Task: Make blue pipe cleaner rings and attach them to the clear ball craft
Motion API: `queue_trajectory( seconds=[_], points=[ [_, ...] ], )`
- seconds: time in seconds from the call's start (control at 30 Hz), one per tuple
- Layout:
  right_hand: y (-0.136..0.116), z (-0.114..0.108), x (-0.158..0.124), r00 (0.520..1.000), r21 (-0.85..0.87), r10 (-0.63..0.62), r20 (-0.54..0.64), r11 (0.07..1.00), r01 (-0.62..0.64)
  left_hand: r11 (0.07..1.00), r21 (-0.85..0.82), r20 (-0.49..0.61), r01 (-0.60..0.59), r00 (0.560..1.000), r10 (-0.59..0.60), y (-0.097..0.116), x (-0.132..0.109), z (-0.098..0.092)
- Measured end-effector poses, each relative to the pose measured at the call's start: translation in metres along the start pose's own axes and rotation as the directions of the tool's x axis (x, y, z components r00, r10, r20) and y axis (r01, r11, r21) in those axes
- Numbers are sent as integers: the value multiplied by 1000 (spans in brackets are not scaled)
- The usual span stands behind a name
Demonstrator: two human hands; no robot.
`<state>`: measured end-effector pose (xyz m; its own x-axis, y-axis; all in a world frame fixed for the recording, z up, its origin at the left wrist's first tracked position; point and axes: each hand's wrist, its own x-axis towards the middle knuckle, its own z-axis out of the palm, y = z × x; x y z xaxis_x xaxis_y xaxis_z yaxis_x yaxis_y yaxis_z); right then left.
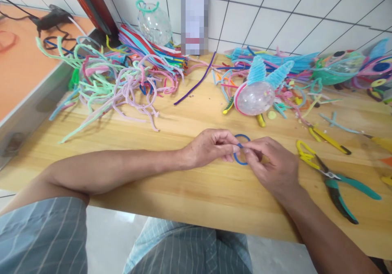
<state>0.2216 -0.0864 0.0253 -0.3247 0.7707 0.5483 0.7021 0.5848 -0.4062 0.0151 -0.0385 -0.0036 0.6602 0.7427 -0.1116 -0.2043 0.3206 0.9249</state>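
Observation:
Between my two hands is a blue pipe cleaner (241,163) bent into a loop, just above the wooden table. My left hand (211,148) pinches it between thumb and fingertips. From the other side, my right hand (269,159) grips the same pipe cleaner, its fingertips nearly touching the left ones. The fingers hide part of the loop. Beyond the hands sits a clear plastic ball (256,98) with a pink rim and two fuzzy light-blue ears (256,70). Green-handled pliers (332,176) lie to the right of my right hand, their tips beside a bent yellow pipe cleaner (304,153).
Tangled green and lilac pipe cleaners (131,90) cover the left back. Bundles of straight ones (153,47) lie behind, near a clear ball with a green ring (154,23). A phone (194,23) leans on the tiled wall. One purple pipe cleaner (196,78) lies mid-table.

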Motion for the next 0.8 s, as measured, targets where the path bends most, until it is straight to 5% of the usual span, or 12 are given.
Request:
queue_trajectory(
  seconds=[0.33, 0.43, 0.5, 0.63, 0.73, 0.8],
  points=[
    [2, 2, -3, 995, -125, -101, 27, 987, 104, 989, 144, 20, -37, 999, 35, 5, -3, -2],
    [0, 2, -2, 999, -35, -8, 36, 999, 9, 982, 190, 23, -20, 1000, 16, 5, -3, -3],
    [-1, -1, 0, 985, 84, 165, 57, 982, -169, 979, 202, 15, -29, 1000, 27, 5, -3, -4],
    [0, -9, 5, 825, 295, 529, 200, 770, -565, 974, 219, -32, -65, 997, 74, 7, -2, -5],
    [1, -13, 9, 725, 330, 599, 340, 645, -689, 962, 260, -68, -88, 992, 109, 9, -2, -5],
    [1, -13, 10, 700, 348, 600, 386, 608, -713, 953, 286, -78, -102, 989, 129, 10, -3, -5]
  ],
)
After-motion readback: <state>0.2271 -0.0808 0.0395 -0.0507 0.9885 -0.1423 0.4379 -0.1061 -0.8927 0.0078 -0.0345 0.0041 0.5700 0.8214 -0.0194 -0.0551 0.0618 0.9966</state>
